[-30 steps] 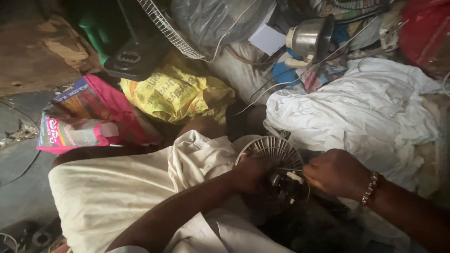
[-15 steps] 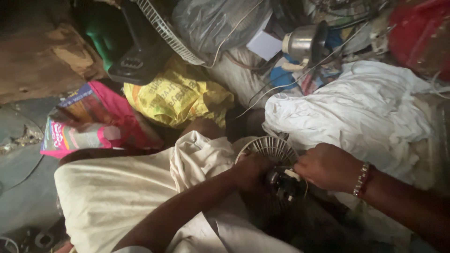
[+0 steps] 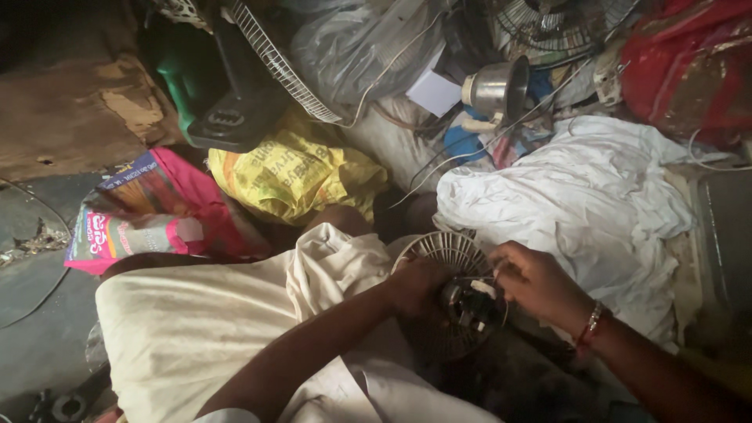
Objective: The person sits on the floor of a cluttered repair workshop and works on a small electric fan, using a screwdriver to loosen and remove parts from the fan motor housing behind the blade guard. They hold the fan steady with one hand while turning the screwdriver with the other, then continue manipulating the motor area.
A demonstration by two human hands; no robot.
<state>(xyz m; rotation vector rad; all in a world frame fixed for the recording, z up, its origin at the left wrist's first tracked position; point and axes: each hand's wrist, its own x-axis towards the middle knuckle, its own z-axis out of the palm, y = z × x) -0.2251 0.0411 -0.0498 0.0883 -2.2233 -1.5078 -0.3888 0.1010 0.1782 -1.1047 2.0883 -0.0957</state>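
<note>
A small round fan grille (image 3: 445,252) with a dark motor (image 3: 462,307) at its middle rests on my lap. My left hand (image 3: 415,283) grips the grille's left side beside the motor. My right hand (image 3: 534,283) pinches at thin wires on the motor's right side, fingers closed on them. A beaded bracelet sits on my right wrist. A cream cloth (image 3: 211,329) covers my legs under the fan part.
A white cloth bundle (image 3: 580,196) lies to the right. A yellow bag (image 3: 294,172) and a pink printed bag (image 3: 149,215) lie beyond my knee. A black fan base with a wire guard (image 3: 258,63), a metal cup (image 3: 497,90) and red plastic (image 3: 689,63) crowd the back.
The view has shifted slightly. My right hand has drawn closer to the motor's wires. My left hand keeps its hold on the grille.
</note>
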